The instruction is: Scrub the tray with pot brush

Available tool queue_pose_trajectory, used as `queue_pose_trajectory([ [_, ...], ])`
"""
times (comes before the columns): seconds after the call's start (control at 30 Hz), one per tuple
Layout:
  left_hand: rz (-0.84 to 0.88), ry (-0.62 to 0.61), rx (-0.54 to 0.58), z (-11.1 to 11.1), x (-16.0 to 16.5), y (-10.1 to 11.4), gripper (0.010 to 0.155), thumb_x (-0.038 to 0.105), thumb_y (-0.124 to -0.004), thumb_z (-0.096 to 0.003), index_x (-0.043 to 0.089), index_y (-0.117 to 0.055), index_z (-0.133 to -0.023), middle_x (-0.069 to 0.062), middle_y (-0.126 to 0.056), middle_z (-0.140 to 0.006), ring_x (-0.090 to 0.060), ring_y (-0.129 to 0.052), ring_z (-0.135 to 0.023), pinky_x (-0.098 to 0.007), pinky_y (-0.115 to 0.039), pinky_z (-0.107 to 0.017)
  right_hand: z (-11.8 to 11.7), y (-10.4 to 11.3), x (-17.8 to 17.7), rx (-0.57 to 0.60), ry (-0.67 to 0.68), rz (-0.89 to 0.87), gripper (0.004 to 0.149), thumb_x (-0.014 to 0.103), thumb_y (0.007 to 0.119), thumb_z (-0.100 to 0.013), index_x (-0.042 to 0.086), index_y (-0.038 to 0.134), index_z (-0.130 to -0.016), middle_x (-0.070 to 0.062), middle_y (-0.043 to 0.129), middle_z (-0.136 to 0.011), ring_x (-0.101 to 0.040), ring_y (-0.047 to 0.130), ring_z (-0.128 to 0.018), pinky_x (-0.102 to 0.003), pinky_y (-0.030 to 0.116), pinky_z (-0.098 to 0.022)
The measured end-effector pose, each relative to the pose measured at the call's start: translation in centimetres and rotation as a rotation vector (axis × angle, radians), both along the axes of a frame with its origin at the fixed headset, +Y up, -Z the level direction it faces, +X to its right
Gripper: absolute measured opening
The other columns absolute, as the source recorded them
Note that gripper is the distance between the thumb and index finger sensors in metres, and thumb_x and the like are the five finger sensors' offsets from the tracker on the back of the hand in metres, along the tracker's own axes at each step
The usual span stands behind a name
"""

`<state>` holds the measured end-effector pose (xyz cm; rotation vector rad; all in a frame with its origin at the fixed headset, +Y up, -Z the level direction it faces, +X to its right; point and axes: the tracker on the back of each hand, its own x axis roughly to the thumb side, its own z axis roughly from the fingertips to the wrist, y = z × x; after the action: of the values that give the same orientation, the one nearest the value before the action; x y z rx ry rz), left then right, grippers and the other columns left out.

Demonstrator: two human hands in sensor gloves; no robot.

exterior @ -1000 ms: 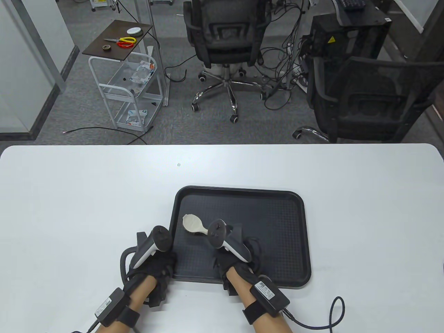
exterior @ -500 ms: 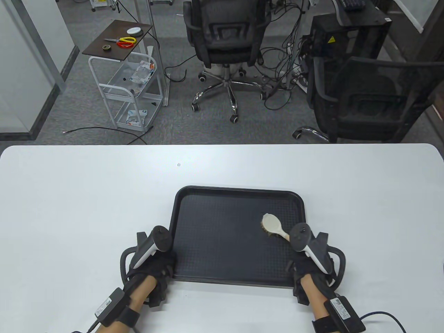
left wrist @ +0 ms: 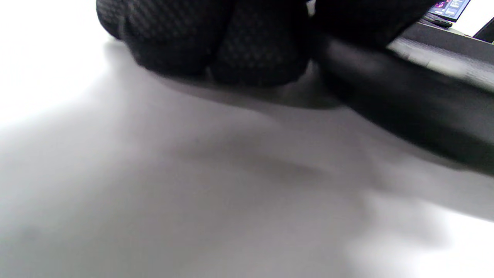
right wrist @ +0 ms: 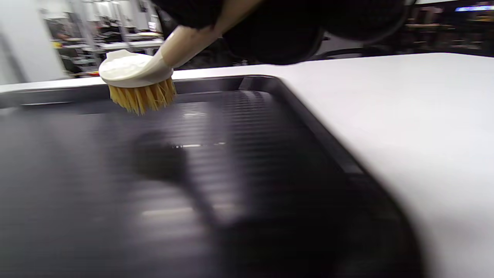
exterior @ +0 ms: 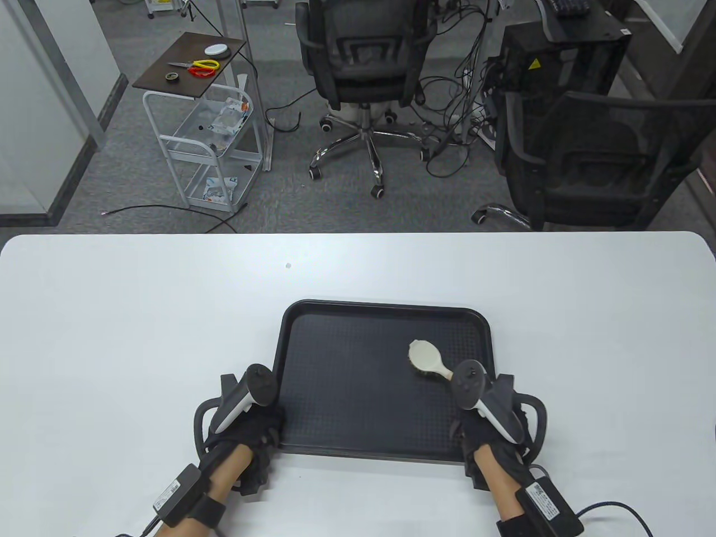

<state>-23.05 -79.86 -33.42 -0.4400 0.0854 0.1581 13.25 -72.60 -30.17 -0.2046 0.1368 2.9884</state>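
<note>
With the tray [exterior: 386, 430] steadied at its near-left corner by the left hand [exterior: 249, 428], the pot brush [exterior: 426, 358] gripped in the right hand [exterior: 492, 430] should be pressed bristles-down and swept evenly across the right half.

I am seeing the tracker [exterior: 481, 400] hiding the pot brush [exterior: 426, 358] handle; my right fingers [right wrist: 278, 34] are blurring.
</note>
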Motion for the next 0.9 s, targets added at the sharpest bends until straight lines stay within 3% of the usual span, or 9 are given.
queue_pose_trajectory([
  [0.27,0.003,0.000,-0.001,0.0,0.0,0.0,0.076,0.050,-0.074,-0.0447,0.013,-0.044,-0.104,0.002,-0.090,-0.043,-0.020,-0.091,-0.038,-0.048,-0.066,-0.062,-0.8,-1.0,-10.3,-0.005,0.198,-0.088,0.053,0.028,0.075,-0.049,0.031,0.065,-0.101,-0.008,0.073,-0.097,-0.026,0.088,-0.069,-0.044,0.080,-0.047],
  [0.47,0.003,-0.001,-0.001,0.0,0.0,0.0,0.076,0.051,-0.074,-0.0448,0.013,-0.044,-0.104,0.002,-0.090,-0.043,-0.020,-0.091,-0.038,-0.048,-0.066,-0.062,-0.8,-2.2,-14.0,-0.044,0.248,-0.099,0.053,0.028,0.075,-0.049,0.031,0.065,-0.101,-0.008,0.072,-0.098,-0.025,0.088,-0.070,-0.044,0.080,-0.049],
  [0.63,0.002,-0.001,0.000,0.0,0.0,0.0,0.076,0.051,-0.074,-0.0447,0.013,-0.044,-0.104,0.002,-0.090,-0.043,-0.020,-0.091,-0.038,-0.048,-0.066,-0.062,-0.2,-3.0,-12.1,-0.042,0.235,-0.075,0.053,0.028,0.074,-0.049,0.031,0.065,-0.101,-0.008,0.073,-0.097,-0.025,0.089,-0.069,-0.043,0.081,-0.047],
  [0.77,0.003,-0.001,0.000,0.0,0.0,0.0,0.076,0.051,-0.074,-0.0447,0.013,-0.044,-0.104,0.002,-0.090,-0.043,-0.020,-0.091,-0.038,-0.048,-0.066,-0.062,0.3,-3.2,-8.0,-0.051,0.155,-0.090,0.052,0.027,0.075,-0.049,0.031,0.067,-0.100,-0.009,0.074,-0.096,-0.026,0.089,-0.068,-0.044,0.081,-0.046],
  [0.9,0.000,0.000,0.001,0.0,0.0,0.0,0.076,0.050,-0.074,-0.0447,0.013,-0.044,-0.104,0.002,-0.090,-0.043,-0.020,-0.091,-0.038,-0.048,-0.066,-0.062,1.3,-3.2,-1.6,-0.063,0.036,-0.097,0.052,0.026,0.076,-0.048,0.031,0.068,-0.099,-0.010,0.075,-0.095,-0.027,0.090,-0.067,-0.046,0.082,-0.046],
])
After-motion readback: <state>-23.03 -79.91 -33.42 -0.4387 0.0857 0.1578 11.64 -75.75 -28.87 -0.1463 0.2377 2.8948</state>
